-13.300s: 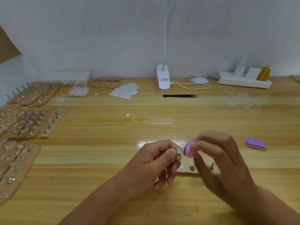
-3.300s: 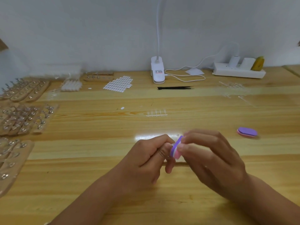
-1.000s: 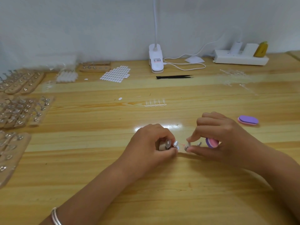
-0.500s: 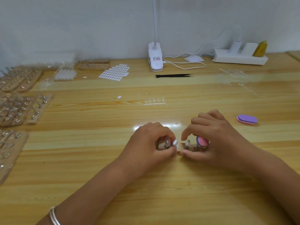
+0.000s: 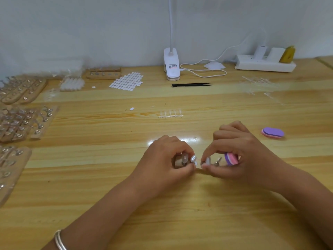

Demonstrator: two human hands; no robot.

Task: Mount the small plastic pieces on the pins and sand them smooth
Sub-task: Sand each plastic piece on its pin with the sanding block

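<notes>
The left hand point(image 5: 167, 159) grip is clamping the wooden pin strip point(image 5: 178, 162), near centre. The right hand point(image 5: 239, 152) grip is pinching a glossy oval plastic piece point(image 5: 207, 160) there, also cradling a foam sanding block point(image 5: 231, 158). The varnished surface point(image 5: 180, 222) is stretching wide on the near side.

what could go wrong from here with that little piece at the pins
1. The right hand pinches a small plastic piece while also gripping the sanding block; either might slip.
2. The left hand grips the pin strip at one end, so a hard push could tip it.
3. A dropped pale piece may be hard to spot on the glossy table.
</notes>
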